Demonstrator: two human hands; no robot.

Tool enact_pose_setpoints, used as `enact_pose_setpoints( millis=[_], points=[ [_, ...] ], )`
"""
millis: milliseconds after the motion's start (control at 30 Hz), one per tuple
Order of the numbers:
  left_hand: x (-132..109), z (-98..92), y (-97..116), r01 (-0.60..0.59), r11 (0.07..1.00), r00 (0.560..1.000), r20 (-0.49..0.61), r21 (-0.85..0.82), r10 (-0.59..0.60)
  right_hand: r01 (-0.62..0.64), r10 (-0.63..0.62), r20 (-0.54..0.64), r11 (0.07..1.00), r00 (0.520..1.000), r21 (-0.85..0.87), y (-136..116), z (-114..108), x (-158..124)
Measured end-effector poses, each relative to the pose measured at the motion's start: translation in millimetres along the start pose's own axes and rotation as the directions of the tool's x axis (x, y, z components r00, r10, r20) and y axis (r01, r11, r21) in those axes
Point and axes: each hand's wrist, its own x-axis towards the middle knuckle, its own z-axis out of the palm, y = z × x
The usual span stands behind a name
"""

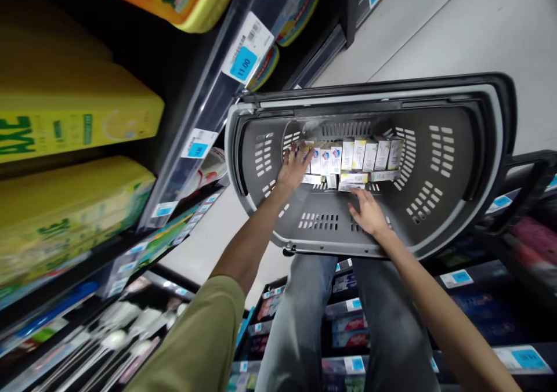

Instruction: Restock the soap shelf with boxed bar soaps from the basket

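Inside a grey plastic basket several small white boxes stand upright in a row, with a few more lying flat in front of them. My left hand reaches in from the left, its spread fingers on the left end of the row. On the near side, my right hand has its fingers apart, the fingertips at the edge of a flat-lying white box. Neither hand is wrapped round a box.
Shelves with yellow packs and price labels stand close on the left. Utensils hang lower left. More stocked shelves are beside my legs and at the right. Pale floor shows at the top right.
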Motion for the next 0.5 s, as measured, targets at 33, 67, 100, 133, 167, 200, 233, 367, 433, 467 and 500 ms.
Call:
enact_pose_setpoints(
  millis=[33, 67, 100, 133, 167, 200, 233, 367, 433, 467, 500],
  points=[
    [1, -0.5, -1, -0.007, 1.0, 1.0, 0.003, -0.002, 0.007, 0.009, -0.009, -0.003, 1.0, 1.0, 0.0, -1, 0, 1],
    [1, -1.1, -3, -0.018, 1.0, 1.0, 0.008, -0.003, 0.018, 0.018, -0.018, -0.007, 1.0, 1.0, 0.0, -1, 0, 2],
    [1, -1.6, -4, -0.028, 1.0, 1.0, 0.012, -0.001, 0.028, 0.024, -0.024, -0.01, 1.0, 1.0, 0.0, -2, 0, 3],
    [2, -2.0, -5, -0.038, 0.999, 0.999, 0.015, 0.005, 0.038, 0.025, -0.025, -0.01, 1.0, 1.0, 0.0, -2, 1, 4],
    [2, -2.1, -6, -0.045, 0.999, 0.999, 0.016, 0.015, 0.044, 0.02, -0.02, -0.005, 1.0, 1.0, 0.0, -3, 2, 4],
    [3, -1.9, -7, -0.046, 0.999, 0.999, 0.016, 0.025, 0.046, 0.012, -0.012, 0.004, 1.0, 1.0, 0.001, -4, 3, 4],
    [3, -1.4, -7, -0.043, 0.999, 0.999, 0.014, 0.032, 0.042, 0.003, -0.003, 0.015, 1.0, 1.0, 0.002, -5, 4, 4],
    [6, 1.6, -7, -0.026, 1.0, 0.999, -0.031, 0.014, 0.027, -0.009, 0.009, 0.049, 1.0, 0.999, 0.014, -10, 9, 2],
    [6, 1.6, -7, -0.036, 0.999, 0.998, -0.055, -0.005, 0.036, -0.007, 0.006, 0.04, 1.0, 0.999, 0.026, -10, 10, 1],
    [6, 1.0, -7, -0.036, 0.999, 0.997, -0.064, -0.014, 0.035, -0.01, 0.009, 0.029, 0.999, 1.0, 0.034, -10, 10, 0],
    [5, 0.0, -7, -0.03, 0.999, 0.997, -0.071, -0.025, 0.028, -0.014, 0.014, 0.017, 0.999, 1.0, 0.041, -10, 9, 0]
  ],
)
